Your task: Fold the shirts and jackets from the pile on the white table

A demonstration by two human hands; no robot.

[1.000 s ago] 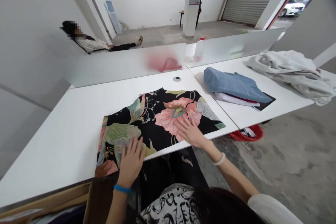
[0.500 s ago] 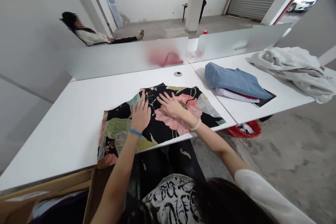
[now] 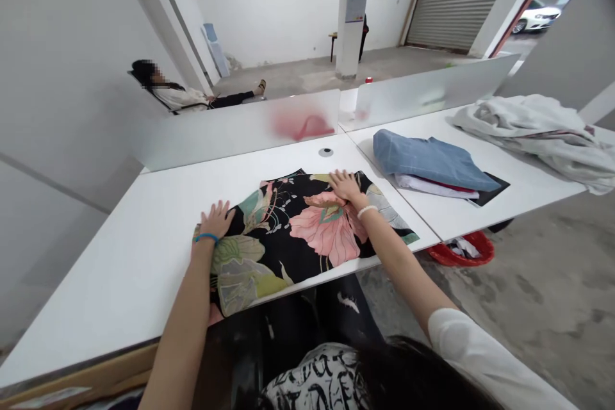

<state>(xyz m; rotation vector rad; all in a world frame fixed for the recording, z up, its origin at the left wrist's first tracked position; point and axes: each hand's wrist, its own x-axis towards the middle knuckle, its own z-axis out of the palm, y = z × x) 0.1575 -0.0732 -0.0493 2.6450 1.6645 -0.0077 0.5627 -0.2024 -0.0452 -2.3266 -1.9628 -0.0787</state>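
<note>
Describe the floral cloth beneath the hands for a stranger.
On the white desk lies a black cloth printed with large pink and green flowers, touched by the left hand and right hand. Folded blue denim on the next desk shows no flowers.

Across the centre of the frame, a black garment (image 3: 307, 237) carries large pink blossoms with teal and olive-green leaves. To its right lies pale blue denim (image 3: 432, 163), and at upper right a crumpled pale grey cloth (image 3: 538, 141). A red basket (image 3: 461, 250) sits at lower right; a black-and-white lettered print (image 3: 312, 381) marks the bottom edge, below the white counter (image 3: 144, 269).
</note>
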